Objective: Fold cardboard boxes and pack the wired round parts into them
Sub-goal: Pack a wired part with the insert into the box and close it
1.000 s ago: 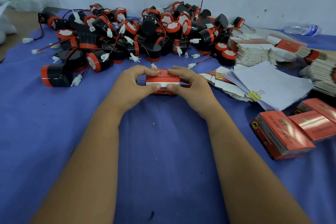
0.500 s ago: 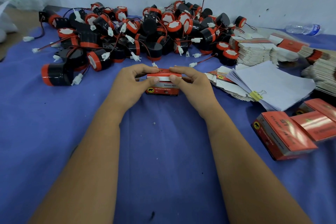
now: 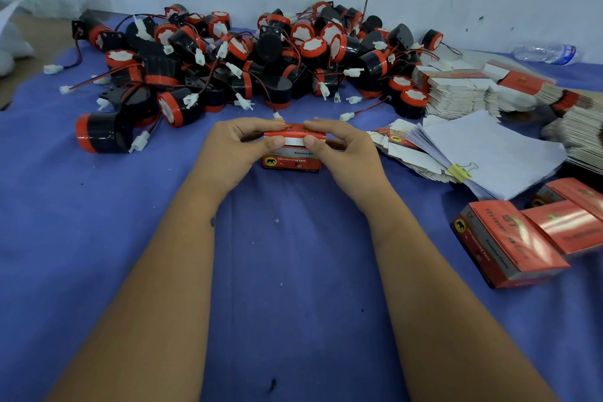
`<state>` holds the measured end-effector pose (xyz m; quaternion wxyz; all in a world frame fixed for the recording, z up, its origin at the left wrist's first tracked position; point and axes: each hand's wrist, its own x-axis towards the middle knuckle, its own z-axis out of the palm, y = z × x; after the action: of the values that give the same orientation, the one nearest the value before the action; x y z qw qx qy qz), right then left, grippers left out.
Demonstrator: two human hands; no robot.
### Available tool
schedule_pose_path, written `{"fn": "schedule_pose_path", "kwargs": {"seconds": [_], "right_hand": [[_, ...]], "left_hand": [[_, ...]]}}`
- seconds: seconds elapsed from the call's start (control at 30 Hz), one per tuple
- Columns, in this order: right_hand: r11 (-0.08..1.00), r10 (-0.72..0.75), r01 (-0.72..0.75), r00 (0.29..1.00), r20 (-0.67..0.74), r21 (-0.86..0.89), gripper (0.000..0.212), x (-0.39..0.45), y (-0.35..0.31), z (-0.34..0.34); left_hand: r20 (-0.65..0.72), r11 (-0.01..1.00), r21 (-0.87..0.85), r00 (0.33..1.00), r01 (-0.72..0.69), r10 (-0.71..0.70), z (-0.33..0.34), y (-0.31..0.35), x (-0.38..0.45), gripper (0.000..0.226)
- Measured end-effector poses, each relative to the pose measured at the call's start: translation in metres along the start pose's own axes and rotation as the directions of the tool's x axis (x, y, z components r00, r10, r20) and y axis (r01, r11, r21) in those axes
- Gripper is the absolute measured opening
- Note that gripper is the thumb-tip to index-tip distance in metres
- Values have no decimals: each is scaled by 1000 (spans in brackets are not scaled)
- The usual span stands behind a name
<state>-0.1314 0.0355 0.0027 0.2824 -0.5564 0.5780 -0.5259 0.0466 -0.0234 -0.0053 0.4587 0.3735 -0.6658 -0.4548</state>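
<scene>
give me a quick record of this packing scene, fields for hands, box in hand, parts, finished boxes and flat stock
left hand: left hand pinches the top flap of the red box
right hand: right hand pinches the same flap from the other side
box in hand: stands on the blue cloth, top flap bent over, not fully shut
parts: pile of wired round parts behind the box, by the wall
finished boxes: closed red boxes at right
flat stock: stacks of flat cartons and clipped white sheets at right
</scene>
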Motion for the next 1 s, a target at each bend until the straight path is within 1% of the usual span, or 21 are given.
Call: {"fn": "schedule_pose_path", "kwargs": {"seconds": [0.13,0.23,0.37,0.47,0.6,0.7,0.77,0.87,0.93,1.0], "right_hand": [[1000,7,-7,1000,10,8,28,0,-1,-1],[1000,-3,3,1000,1,4,26,-1,-2,0],[1000,-3,3,1000,-12,3,24,-2,-3,-1],[1000,4,-4,1000,-14,17,24,-3,-2,-1],[997,42,-44,999,20,63,26,-3,0,-4],[1000,0,-1,1000,21,23,28,-4,1,-4],[997,-64,62,997,-36,-50,27,-3,3,0],[956,-200,154,965,-167,-251,12,-4,3,5],[917,-284,214,943,-174,-337,7,-5,4,5],[902,-307,235,939,-156,-363,7,-7,6,4]], "left_hand": [[85,994,-96,996,42,-33,-8,0,0,27],[74,991,-131,997,37,-28,-6,2,-1,28],[28,993,-119,999,23,-20,-3,5,-3,27],[52,991,-127,998,33,-27,-3,4,-4,26],[102,992,-119,994,41,-29,-5,3,-6,25],[87,997,-79,996,17,-10,-4,4,-6,23],[54,1000,-31,999,-3,4,-1,4,-7,20],[-10,993,100,998,-60,61,3,3,-8,15],[-33,978,186,994,-97,105,7,3,-10,11],[-43,938,308,983,-157,178,10,4,-10,13]]}}
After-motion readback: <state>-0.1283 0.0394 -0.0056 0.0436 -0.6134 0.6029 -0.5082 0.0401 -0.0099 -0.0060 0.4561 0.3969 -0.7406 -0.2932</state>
